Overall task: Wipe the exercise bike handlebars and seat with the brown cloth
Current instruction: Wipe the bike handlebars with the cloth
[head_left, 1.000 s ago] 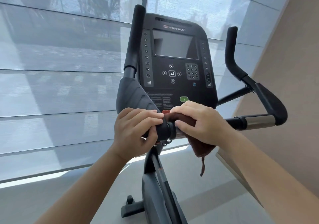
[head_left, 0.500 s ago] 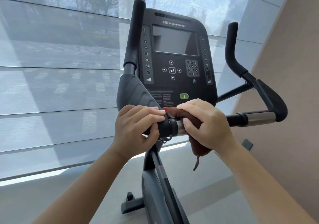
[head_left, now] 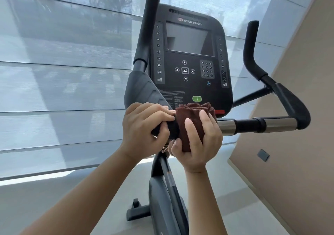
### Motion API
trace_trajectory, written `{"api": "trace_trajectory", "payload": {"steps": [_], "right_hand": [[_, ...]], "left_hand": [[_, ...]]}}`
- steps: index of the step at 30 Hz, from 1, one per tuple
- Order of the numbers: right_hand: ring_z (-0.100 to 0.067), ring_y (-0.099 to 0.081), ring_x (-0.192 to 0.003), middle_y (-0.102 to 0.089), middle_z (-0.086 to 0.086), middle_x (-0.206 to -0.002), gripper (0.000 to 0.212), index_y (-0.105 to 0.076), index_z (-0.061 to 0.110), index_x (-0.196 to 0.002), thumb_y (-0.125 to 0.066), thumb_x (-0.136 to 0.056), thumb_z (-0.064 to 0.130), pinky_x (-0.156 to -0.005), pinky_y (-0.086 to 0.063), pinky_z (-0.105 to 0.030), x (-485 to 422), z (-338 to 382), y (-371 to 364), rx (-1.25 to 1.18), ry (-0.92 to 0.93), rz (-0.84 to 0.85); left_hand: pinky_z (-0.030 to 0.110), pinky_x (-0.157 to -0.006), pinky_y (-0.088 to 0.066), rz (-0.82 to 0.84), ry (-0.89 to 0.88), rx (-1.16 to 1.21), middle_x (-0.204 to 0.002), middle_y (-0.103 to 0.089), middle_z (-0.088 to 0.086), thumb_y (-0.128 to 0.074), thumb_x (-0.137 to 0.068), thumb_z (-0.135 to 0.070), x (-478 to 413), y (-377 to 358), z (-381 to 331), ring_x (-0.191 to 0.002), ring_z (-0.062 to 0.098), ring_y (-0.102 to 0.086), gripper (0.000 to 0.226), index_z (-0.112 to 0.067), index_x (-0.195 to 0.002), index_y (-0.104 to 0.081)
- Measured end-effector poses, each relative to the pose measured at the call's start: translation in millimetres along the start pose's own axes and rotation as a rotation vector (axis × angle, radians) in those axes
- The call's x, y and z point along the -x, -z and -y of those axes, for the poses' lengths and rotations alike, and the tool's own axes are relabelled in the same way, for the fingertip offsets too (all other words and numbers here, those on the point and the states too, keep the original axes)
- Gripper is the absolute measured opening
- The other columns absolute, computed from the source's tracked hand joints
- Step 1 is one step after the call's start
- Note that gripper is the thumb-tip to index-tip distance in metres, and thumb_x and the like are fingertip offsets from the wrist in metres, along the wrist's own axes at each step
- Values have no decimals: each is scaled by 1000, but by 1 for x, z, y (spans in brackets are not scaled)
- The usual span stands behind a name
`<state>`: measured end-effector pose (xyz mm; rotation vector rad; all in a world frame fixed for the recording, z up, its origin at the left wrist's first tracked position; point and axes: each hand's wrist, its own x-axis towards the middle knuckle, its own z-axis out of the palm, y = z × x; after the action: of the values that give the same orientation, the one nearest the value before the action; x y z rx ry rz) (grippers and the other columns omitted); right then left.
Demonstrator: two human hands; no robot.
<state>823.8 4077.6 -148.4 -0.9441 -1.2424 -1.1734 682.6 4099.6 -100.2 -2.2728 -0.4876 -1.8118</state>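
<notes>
From nine o'clock to the centre of the view run pale, finely woven window blinds [head_left: 63,90] in wide horizontal bands, with blurred trees showing through. The left hand [head_left: 144,128] curls its fingers round the matte black grip of the handlebars [head_left: 253,124], just below a ribbed, dark grey padded rest [head_left: 142,90]. Touching it at three o'clock is the brown cloth [head_left: 191,119], a soft, napped terry bunched into ruffled folds and wrapped over the crossbar. The right hand [head_left: 197,144] holds the cloth to the bar, thumb across its front and fingers curled beneath. At twelve o'clock of the hands stands the glossy black console [head_left: 188,57], a rounded square with a dark screen, keypad and green button, between two black foam horns. Toward three o'clock the bar shows polished chrome sleeves, then a black padded bend. Below, at six o'clock, the dark bike frame [head_left: 162,198] stands on a smooth light grey floor [head_left: 216,189]. A plain beige wall [head_left: 307,53] fills the right, bearing a small grey plate [head_left: 263,155].
</notes>
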Motion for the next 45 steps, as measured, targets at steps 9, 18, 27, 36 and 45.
{"api": "trace_trajectory", "payload": {"steps": [9,18,27,36,45], "right_hand": [[-38,-50,-109,-50,-17,-117,29,-57,9,-104,-42,-83,23,-92,-45,-53,3,-10,4,72,-272,-119],[-36,-56,-102,-59,-19,-112,31,-58,12,-105,-45,-82,28,-90,-47,-44,0,-53,21,62,-2,27],[-33,-59,-101,-64,-17,-109,31,-66,8,-103,-47,-84,23,-88,-46,-46,-33,-36,40,84,-229,336],[-25,-61,-94,-67,-9,-103,29,-68,9,-99,-51,-78,20,-84,-49,-38,-62,-22,46,-34,-191,633],[-23,-55,-97,-63,-7,-105,32,-66,12,-101,-43,-82,22,-90,-45,-47,-65,-67,63,127,-467,697]], "left_hand": [[36,-55,-44,-77,39,28,-74,-71,-5,-48,-67,-4,-1,-6,-3,-68,13,-67,21,-8,-57,-67],[37,-55,-45,-85,-11,1,-76,-72,-3,-49,-71,-7,0,-7,2,-69,15,-67,23,-8,-59,-68],[32,-54,-45,-132,-40,16,-70,-71,-4,-53,-73,-13,-1,-9,2,-66,14,-67,22,-9,-56,-66],[33,-67,-45,69,-8,11,-83,-73,-3,-54,-79,-18,0,6,0,-83,15,-68,20,-11,-69,-70],[32,-76,-37,118,186,-16,-86,-70,3,-53,-77,-10,0,3,-35,-81,23,-63,15,-7,-76,-67]]}}
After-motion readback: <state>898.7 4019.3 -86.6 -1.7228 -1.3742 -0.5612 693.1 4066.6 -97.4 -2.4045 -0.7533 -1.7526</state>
